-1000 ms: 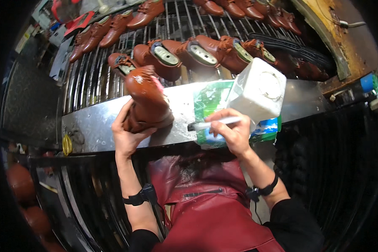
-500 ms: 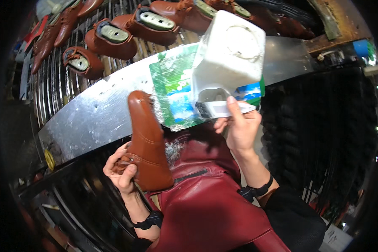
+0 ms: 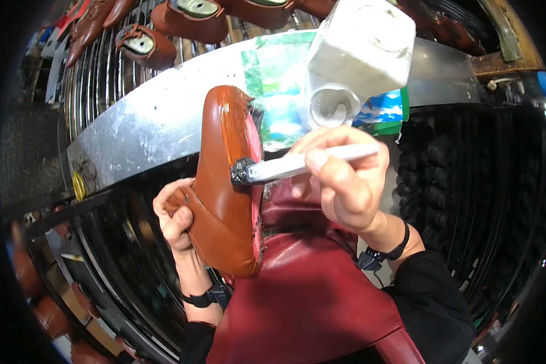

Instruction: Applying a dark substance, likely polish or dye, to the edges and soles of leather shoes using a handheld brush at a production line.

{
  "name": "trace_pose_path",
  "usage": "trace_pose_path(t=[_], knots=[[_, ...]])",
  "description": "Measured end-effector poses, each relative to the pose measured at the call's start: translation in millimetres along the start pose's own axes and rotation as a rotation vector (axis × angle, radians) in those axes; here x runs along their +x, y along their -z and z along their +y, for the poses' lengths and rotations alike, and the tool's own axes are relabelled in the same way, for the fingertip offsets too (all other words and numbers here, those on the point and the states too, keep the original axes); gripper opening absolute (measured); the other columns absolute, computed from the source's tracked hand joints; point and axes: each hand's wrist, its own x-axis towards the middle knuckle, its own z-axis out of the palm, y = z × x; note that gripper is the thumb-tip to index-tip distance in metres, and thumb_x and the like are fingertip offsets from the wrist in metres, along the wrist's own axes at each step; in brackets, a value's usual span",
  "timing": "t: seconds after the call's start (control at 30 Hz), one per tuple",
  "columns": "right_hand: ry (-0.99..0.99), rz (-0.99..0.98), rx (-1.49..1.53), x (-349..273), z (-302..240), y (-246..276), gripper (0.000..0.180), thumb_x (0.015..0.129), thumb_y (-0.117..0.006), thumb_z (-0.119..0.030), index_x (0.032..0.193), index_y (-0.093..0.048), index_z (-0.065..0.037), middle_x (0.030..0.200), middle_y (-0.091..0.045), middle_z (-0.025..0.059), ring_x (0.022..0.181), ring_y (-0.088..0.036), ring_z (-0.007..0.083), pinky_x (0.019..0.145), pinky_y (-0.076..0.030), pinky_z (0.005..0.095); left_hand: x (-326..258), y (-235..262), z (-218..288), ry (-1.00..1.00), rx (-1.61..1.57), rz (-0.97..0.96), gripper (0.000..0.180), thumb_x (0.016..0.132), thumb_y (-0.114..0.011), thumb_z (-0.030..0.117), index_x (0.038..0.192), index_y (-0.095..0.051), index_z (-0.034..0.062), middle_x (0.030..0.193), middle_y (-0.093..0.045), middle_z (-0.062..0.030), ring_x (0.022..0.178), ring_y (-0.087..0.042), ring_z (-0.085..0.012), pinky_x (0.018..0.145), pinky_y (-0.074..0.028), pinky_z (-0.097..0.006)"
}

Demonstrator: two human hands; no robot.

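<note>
Our left hand (image 3: pixel 175 217) grips the brown leather boot upper (image 3: pixel 224 188) | our right hand (image 3: pixel 346 182) holds a white brush (image 3: pixel 297 165), dark tip touching the boot's edge.

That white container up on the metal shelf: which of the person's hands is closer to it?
The right. The right hand, holding a brush, is just below the white container without touching it. The left hand grips the brown shoe lower down and farther left.

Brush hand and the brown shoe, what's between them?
Only the brush: its white handle runs from the right hand to the dark bristle tip on the shoe, in the head view.
</note>
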Motion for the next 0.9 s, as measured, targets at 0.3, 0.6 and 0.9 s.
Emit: trace_pose_path(t=[0.3, 0.6, 0.9], knots=[[0.206, -0.334, -0.267, -64, 9, -20, 0.014, 0.085, -0.074, 0.001, 0.093, -0.070, 0.012, 0.091, -0.074, 0.0236, 0.077, -0.074, 0.0247, 0.068, -0.061, 0.0335, 23, -6, 8, 0.044, -0.022, -0.039, 0.042, 0.097, -0.070, 0.021, 0.125, -0.066, -0.0088, 0.112, -0.075, -0.0165, 0.098, -0.075, -0.0249, 0.093, -0.059, -0.038], [0.066, -0.347, -0.292, -40, -11, -25, 0.007, 0.085, -0.075, 0.000, 0.087, -0.072, 0.005, 0.079, -0.073, 0.0087, 0.062, -0.065, 0.0077, 0.053, -0.048, 0.0231, 29, -14, 17, 0.031, -0.047, 0.108, 0.031, 0.102, -0.063, 0.014, 0.126, -0.068, -0.0054, 0.107, -0.076, -0.0114, 0.089, -0.074, -0.0184, 0.083, -0.060, -0.031], [0.299, -0.538, -0.426, -4, -42, -24, 0.028, 0.071, -0.070, -0.003, 0.095, -0.069, 0.012, 0.097, -0.074, 0.0259, 0.085, -0.073, 0.0276, 0.079, -0.059, 0.0375, 42, -45, 31, 0.203, -0.485, 0.190, 0.036, 0.111, -0.051, 0.028, 0.128, -0.064, 0.0003, 0.109, -0.074, -0.0159, 0.094, -0.074, -0.0257, 0.084, -0.062, -0.041]])
